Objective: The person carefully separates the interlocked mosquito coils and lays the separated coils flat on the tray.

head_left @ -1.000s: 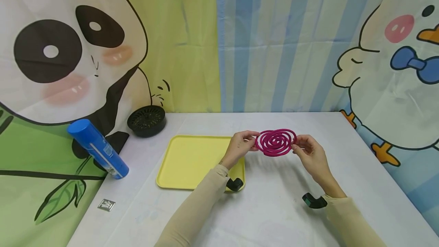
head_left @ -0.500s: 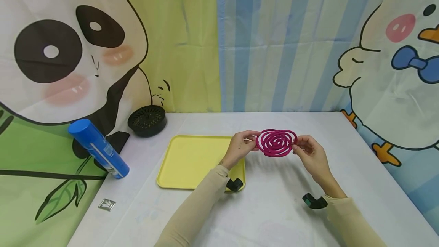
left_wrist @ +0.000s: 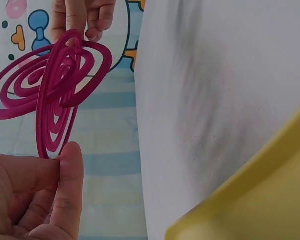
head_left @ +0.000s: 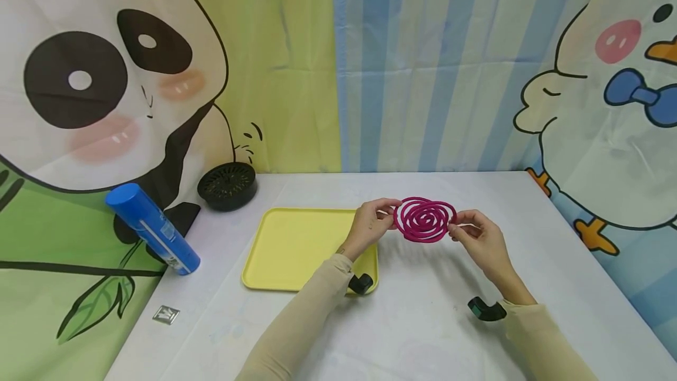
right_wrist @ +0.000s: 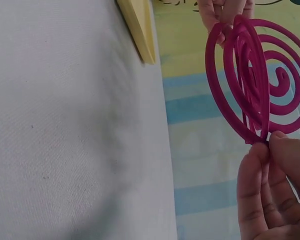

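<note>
A magenta spiral coil (head_left: 426, 222) is held up above the white table, stretched between both hands. My left hand (head_left: 368, 227) pinches its left edge between thumb and fingers. On the opposite edge, my right hand (head_left: 483, 247) pinches it the same way. Seen side-on in the left wrist view, the coil (left_wrist: 50, 95) has spiral layers standing at different angles. The right wrist view shows the thumb and fingers of the right hand (right_wrist: 272, 195) meeting at the lower end of the coil (right_wrist: 262, 90). Below the left wrist lies a yellow tray (head_left: 288, 249), partly covered by the sleeve.
A blue spray can (head_left: 158, 234) leans over the table's left edge. Behind it sits a round black slotted container (head_left: 227, 187). A small silver square (head_left: 166, 314) is at the front left. Printed curtains (head_left: 423, 63) stand behind the table. Each wrist bears a black camera mount (head_left: 486, 310).
The coil and the left hand have risen very slightly at the left side. Both hands keep their pinch, and everything else stays in place.
</note>
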`<state>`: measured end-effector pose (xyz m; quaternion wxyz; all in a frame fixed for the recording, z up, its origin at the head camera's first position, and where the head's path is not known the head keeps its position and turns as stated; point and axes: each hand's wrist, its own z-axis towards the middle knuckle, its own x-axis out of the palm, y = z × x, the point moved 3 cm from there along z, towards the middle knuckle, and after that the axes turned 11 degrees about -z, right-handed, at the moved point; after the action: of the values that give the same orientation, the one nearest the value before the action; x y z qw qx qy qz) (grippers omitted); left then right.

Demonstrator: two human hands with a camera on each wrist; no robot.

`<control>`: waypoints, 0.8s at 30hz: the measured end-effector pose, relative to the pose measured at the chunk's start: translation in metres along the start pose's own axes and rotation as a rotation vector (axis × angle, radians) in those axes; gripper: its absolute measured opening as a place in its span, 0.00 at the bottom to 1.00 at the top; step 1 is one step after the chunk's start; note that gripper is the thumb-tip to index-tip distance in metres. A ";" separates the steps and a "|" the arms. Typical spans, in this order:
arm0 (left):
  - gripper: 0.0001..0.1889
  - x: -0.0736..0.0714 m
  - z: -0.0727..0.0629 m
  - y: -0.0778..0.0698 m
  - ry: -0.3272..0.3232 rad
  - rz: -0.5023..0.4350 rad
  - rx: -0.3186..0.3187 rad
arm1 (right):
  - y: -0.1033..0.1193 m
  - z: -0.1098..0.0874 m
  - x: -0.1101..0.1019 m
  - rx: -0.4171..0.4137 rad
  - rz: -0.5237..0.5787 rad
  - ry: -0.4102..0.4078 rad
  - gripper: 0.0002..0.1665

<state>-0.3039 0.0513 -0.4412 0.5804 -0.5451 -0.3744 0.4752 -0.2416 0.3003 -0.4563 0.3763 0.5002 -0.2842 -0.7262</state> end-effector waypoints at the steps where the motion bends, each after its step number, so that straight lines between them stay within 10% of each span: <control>1: 0.18 0.000 0.000 -0.001 0.001 0.009 0.004 | 0.000 0.000 0.000 -0.005 0.003 0.008 0.17; 10: 0.18 0.001 -0.002 -0.004 0.026 0.077 0.027 | -0.003 -0.002 0.005 -0.051 -0.031 0.062 0.30; 24: 0.17 0.002 -0.004 -0.001 0.064 0.160 0.011 | -0.001 -0.002 0.004 -0.028 -0.151 -0.013 0.15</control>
<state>-0.2996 0.0517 -0.4407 0.5555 -0.5849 -0.3081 0.5044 -0.2410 0.2973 -0.4594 0.3255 0.5104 -0.2378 -0.7596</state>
